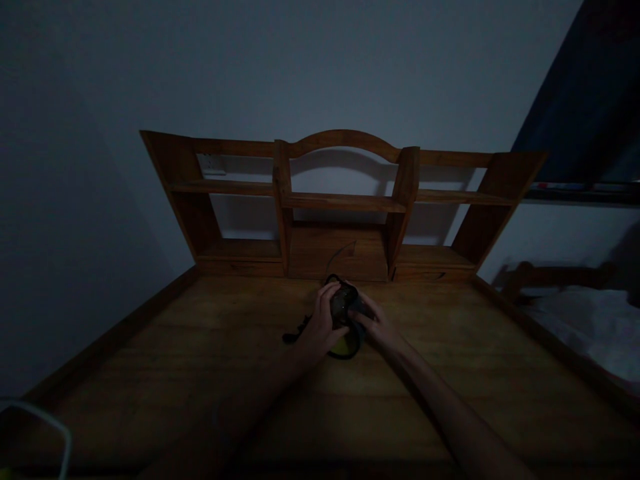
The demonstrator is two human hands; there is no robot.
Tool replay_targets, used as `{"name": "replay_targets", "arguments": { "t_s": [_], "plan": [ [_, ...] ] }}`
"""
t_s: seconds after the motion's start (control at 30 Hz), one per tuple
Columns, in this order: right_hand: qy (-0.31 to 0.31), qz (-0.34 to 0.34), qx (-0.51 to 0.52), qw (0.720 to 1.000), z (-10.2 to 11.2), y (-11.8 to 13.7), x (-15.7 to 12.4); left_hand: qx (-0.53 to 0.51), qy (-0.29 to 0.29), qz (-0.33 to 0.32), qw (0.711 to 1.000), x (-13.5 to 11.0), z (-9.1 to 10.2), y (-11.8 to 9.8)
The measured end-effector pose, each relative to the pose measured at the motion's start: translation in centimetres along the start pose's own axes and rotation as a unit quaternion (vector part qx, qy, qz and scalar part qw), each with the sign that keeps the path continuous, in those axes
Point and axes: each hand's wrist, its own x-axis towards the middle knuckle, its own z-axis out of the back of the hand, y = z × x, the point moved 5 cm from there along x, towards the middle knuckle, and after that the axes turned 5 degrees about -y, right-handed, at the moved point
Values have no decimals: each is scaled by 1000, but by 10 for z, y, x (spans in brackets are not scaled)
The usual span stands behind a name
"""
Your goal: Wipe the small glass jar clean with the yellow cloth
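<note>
A small dark case (358, 333) with black edging and a yellow inner face (342, 347) lies open on the wooden desk. Between my hands is a dark, rounded, slightly shiny object (340, 305); the dim light hides its exact kind. My left hand (324, 321) curls over the left side of this object, fingers on top and thumb toward the yellow face. My right hand (374, 323) grips the case at its right side, fingers bent over the edge. A black strap-like piece (295, 335) sticks out to the left of my left hand.
The wooden desk (225, 373) has a raised rim on both sides. At its back stands a wooden shelf unit (345, 201) with small drawers (434, 273). A pale cable (50, 419) curves at the lower left. White bedding (590, 327) lies beyond the right edge.
</note>
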Motion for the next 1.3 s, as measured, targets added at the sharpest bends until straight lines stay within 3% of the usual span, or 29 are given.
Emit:
{"name": "replay_targets", "arguments": {
  "t_s": [0.43,0.6,0.83,1.13,1.3],
  "plan": [
    [-6,25,-24,999,0,7,0,-11,56,-12,998,1,5,-11],
    [-16,61,-92,994,0,10,-2,0,84,-33,996,-1,3,-17],
    [-23,78,-191,978,3,12,-6,10,90,-50,995,-3,-2,-20],
    [-72,94,-242,963,10,17,-9,11,98,-46,994,-2,-1,-24],
    [-68,95,-286,951,12,20,-10,-23,79,-25,996,-4,0,-24]
  ]
}}
